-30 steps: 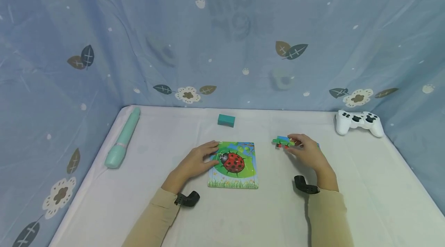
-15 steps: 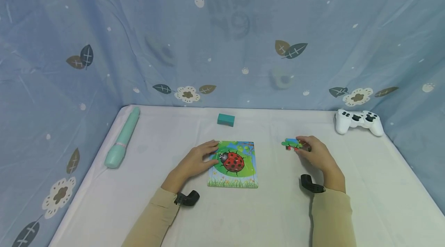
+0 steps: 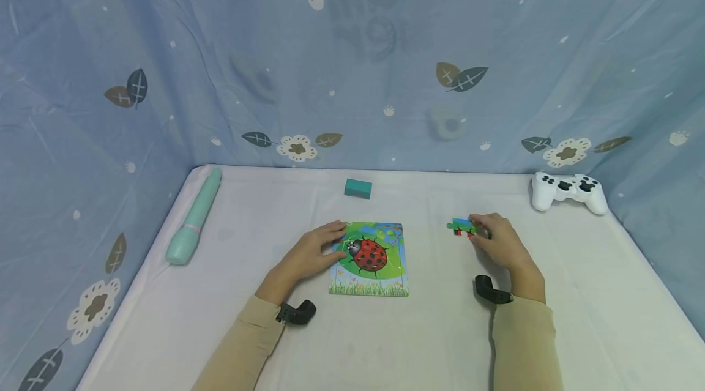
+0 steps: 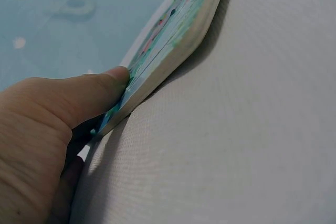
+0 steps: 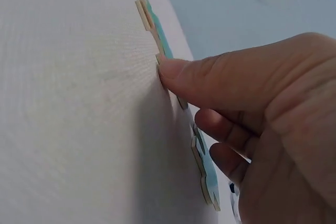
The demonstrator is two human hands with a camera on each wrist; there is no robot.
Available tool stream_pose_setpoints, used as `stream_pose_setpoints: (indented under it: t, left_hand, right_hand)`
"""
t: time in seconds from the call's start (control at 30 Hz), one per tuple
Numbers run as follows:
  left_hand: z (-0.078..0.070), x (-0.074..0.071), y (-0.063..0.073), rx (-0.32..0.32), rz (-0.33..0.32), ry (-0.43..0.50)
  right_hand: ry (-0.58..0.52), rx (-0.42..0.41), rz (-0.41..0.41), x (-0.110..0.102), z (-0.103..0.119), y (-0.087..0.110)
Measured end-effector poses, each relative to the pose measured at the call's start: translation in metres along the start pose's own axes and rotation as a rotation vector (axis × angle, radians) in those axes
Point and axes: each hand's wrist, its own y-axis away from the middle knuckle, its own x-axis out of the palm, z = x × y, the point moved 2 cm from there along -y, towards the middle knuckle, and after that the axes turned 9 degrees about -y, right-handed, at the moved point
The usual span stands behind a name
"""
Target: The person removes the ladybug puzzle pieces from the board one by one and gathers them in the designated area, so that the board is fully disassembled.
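A square puzzle board [image 3: 374,281] with a red ladybug picture lies in the middle of the table. My left hand [image 3: 313,255] rests at its left side, fingers on the upper left corner and thumb on the left edge. In the left wrist view the thumb [image 4: 89,90] presses on the board's edge; the fingers are mostly hidden. To the right of the board, my right hand [image 3: 498,244] pinches a green and blue puzzle piece [image 3: 459,227] with red bits. Beneath the right fingers, another thin puzzle piece [image 5: 206,174] shows in the right wrist view.
A teal block [image 3: 358,188] stands behind the board. At the back right corner lies a white game controller [image 3: 567,190]. A long mint-green tapered object [image 3: 194,218] lies along the left side. Blue patterned cloth [image 3: 352,60] rises behind the white table [image 3: 418,342].
The right hand has moved a little to the right with the puzzle piece, then stays nearly still over the last half second. My left hand and the board keep their place.
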Motion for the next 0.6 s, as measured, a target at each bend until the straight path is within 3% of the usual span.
stream_pose_setpoints:
  t: [0.2,0.4,0.6]
  left_hand:
    - [0.001,0.000,0.000,0.007,-0.003,-0.006]
    - [0.001,0.001,0.000,0.014,-0.007,-0.008]
    - [0.000,0.000,0.000,0.018,-0.017,-0.005]
  right_hand:
    - [-0.038,-0.014,-0.034,0.006,0.009,-0.003]
    - [-0.094,-0.168,-0.045,0.029,0.032,-0.011]
    - [-0.155,-0.267,0.032,0.059,0.067,-0.016]
